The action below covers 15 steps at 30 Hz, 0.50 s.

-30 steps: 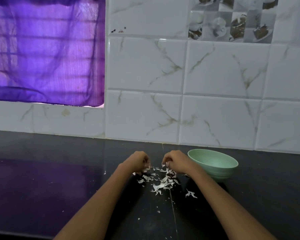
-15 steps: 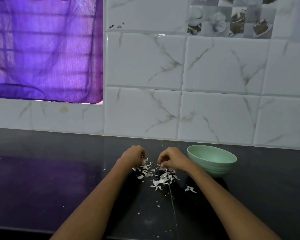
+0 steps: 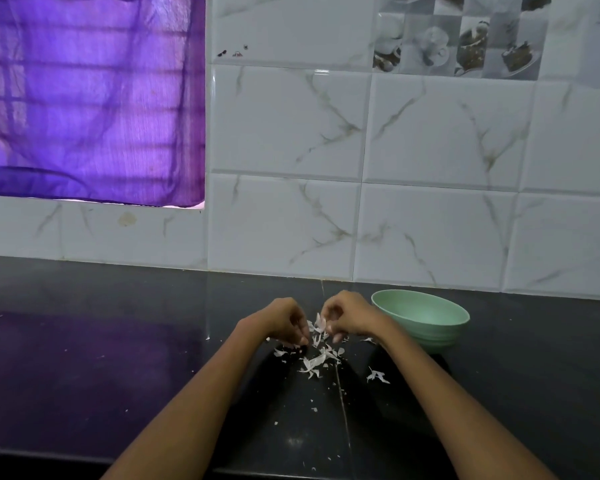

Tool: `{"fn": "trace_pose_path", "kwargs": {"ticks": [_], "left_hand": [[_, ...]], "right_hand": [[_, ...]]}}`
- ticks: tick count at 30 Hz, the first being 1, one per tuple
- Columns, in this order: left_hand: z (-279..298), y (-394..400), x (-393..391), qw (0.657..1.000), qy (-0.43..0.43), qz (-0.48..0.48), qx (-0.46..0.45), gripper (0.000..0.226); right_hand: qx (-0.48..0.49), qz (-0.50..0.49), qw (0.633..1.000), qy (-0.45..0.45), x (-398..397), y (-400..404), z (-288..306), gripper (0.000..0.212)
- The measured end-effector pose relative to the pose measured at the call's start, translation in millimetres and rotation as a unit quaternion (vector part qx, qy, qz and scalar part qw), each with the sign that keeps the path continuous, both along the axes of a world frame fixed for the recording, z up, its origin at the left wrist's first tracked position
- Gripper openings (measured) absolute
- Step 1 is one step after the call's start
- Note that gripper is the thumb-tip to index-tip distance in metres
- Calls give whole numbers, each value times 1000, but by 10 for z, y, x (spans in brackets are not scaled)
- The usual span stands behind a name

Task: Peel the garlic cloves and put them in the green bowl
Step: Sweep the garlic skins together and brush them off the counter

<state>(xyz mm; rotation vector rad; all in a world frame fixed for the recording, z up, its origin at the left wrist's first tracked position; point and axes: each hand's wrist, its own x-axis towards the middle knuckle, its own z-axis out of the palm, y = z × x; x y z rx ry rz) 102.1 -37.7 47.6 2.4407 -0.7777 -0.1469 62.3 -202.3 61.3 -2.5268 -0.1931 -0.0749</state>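
Note:
A pale green bowl (image 3: 421, 318) stands on the dark counter (image 3: 118, 358) near the tiled wall; its inside is hidden from this angle. Just left of it, my left hand (image 3: 284, 322) and my right hand (image 3: 349, 317) meet with curled fingers a little above a scatter of white garlic skins (image 3: 314, 363). Between the fingertips sits a small white garlic clove (image 3: 319, 323) with loose skin, pinched from both sides. My right wrist is close to the bowl's left rim without touching it.
A white marble-pattern tiled wall (image 3: 430, 220) rises right behind the bowl. A purple curtain (image 3: 90, 98) covers the window at the upper left. A stray bit of skin (image 3: 377, 376) lies nearer me, to the right of the pile.
Both hands have lifted slightly off the skin pile and drawn together around the clove. The bowl has not moved; the view has shifted a little.

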Motion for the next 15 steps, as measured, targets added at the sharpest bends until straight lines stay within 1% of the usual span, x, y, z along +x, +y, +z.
{"fn": "trace_pose_path", "kwargs": {"ticks": [3, 6, 8, 11, 13, 15], "left_hand": [[4, 24, 33, 998, -51, 15, -14, 16], [21, 7, 42, 995, -81, 9, -59, 20], [18, -24, 24, 991, -52, -3, -121, 24], [-4, -65, 6, 979, 12, -12, -206, 23], [-13, -76, 2, 970, 41, -6, -240, 22], [-10, -75, -5, 966, 47, 0, -254, 18]], "right_hand": [[17, -16, 998, -66, 34, -8, 19, 28], [21, -16, 995, -94, 66, -1, 4, 32], [52, -13, 992, -116, 63, 12, 2, 29], [90, 0, 982, -165, 43, 36, 9, 17], [83, 5, 980, -183, 33, 55, 14, 18], [72, 1, 979, -190, 21, 72, 22, 22]]}}
